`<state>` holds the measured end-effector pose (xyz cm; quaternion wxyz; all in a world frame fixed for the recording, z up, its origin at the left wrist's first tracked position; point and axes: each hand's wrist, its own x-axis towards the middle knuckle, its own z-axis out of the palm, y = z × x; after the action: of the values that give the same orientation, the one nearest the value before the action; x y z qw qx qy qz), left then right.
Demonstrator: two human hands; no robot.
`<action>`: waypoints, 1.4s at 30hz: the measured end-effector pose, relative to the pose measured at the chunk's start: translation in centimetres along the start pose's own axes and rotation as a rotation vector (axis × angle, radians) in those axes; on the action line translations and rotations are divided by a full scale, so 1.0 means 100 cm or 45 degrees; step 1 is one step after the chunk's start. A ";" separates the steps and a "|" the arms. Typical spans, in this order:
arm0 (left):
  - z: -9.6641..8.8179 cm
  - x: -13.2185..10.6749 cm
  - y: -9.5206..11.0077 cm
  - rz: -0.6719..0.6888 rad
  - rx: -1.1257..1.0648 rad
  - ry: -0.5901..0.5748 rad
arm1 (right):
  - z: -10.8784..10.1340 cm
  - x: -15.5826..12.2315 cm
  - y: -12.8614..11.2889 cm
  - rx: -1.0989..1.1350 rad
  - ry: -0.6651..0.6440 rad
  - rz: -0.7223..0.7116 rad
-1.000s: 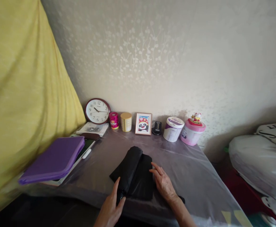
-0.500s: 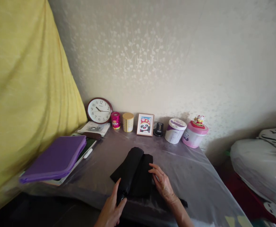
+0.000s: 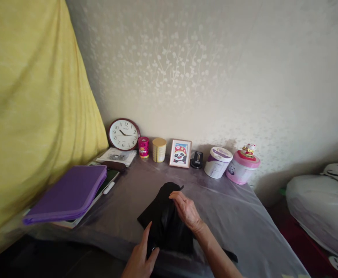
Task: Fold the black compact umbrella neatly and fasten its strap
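Observation:
A black folding umbrella (image 3: 164, 216) lies collapsed on the table, its loose cloth panels spread to both sides. Its lower end, where a small shiny bit shows, sits between the thumb and fingers of my left hand (image 3: 141, 255). Higher up, my right hand (image 3: 185, 210) pinches a fold of the cloth near the far end; its fingertips press together there. My right forearm passes over the right side of the cloth. A short black piece (image 3: 230, 255) sticks out to the right from behind that forearm.
A purple folder (image 3: 67, 193) lies on flat items at left, beside a white stick-like object (image 3: 109, 188). Along the wall stand a clock (image 3: 124, 134), a pink can (image 3: 143, 148), a yellow-lidded tin (image 3: 159, 150), a framed panda picture (image 3: 180, 153), a white tub (image 3: 218, 163) and a pink-lidded tub (image 3: 242, 170).
My right hand has moved up and left from the cloth's right edge, lifting a fold over toward the middle. My left hand stays at the lower end. The view has shifted slightly.

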<state>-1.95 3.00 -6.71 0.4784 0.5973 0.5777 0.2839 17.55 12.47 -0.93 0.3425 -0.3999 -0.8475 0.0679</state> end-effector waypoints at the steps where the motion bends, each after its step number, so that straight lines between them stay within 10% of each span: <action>1: 0.001 0.001 -0.002 0.045 0.026 0.002 | 0.005 0.005 0.000 -0.016 0.007 -0.010; 15: 0.007 0.008 -0.002 -0.017 0.452 -0.169 | 0.055 0.033 0.000 -0.427 -0.236 -0.141; 32: 0.003 0.005 0.015 0.011 0.463 -0.163 | 0.051 0.040 -0.006 -0.391 -0.260 -0.134; 42: 0.011 0.011 -0.002 -0.070 0.462 -0.127 | 0.034 -0.017 -0.028 -0.089 -0.204 -0.151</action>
<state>-0.92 3.73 -7.54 0.3986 0.6710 0.6111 0.1319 14.34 9.88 -3.31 0.2628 -0.3541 -0.8961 0.0498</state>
